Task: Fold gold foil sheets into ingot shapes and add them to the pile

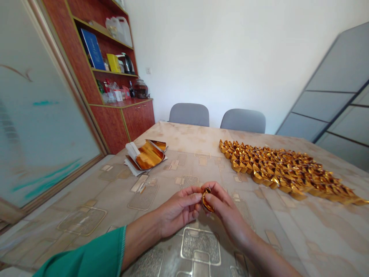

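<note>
Between my two hands, above the table's near middle, is a small folded gold foil paper ingot point(206, 200). My left hand point(183, 207) pinches its left edge with thumb and forefinger, the other fingers curled beneath. My right hand point(220, 202) grips it from the right, its thumb pressed on the paper's face. Part of the piece is hidden behind the fingers. Off to the right, many similar folded gold paper ingots point(268, 165) stand packed in rows. Farther left lies a loose stack of gold foil paper sheets point(150, 154) with white backs.
A patterned clear cover lies over the table point(198, 246). Two grey chairs point(188, 114) stand at the far edge. A red-brown cabinet point(138, 115) with bottles and a kettle is at the back left, beside a frosted glass door point(43, 115).
</note>
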`<control>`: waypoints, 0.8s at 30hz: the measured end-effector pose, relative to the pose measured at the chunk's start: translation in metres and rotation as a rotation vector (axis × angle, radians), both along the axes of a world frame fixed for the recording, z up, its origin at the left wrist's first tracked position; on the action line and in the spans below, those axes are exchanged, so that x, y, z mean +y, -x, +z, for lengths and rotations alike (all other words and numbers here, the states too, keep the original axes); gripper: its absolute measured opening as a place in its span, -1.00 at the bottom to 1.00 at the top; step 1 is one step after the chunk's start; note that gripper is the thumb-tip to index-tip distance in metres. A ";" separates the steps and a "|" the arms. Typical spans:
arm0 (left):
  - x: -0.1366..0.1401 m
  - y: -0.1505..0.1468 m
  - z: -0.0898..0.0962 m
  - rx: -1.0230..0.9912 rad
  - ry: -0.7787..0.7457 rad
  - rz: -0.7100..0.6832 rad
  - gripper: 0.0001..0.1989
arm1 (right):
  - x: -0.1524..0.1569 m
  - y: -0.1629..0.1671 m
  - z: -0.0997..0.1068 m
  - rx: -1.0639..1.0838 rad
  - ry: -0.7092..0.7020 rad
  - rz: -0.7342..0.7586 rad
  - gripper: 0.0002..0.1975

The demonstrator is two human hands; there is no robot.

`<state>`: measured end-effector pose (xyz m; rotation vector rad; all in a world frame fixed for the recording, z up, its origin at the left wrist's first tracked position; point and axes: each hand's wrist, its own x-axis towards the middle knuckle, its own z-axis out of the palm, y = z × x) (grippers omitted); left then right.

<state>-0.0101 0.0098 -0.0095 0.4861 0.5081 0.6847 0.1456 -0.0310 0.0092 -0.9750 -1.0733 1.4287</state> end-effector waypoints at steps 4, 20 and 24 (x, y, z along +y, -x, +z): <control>-0.003 -0.001 0.000 0.059 -0.007 0.014 -0.73 | 0.000 0.003 0.000 -0.022 0.005 -0.033 -0.75; 0.002 -0.003 -0.003 0.275 -0.216 0.222 -0.66 | 0.006 -0.005 -0.007 -0.327 -0.216 -0.139 -0.89; 0.004 0.000 0.002 0.332 -0.288 0.281 -0.67 | 0.012 -0.028 -0.003 -0.449 -0.263 -0.167 -0.88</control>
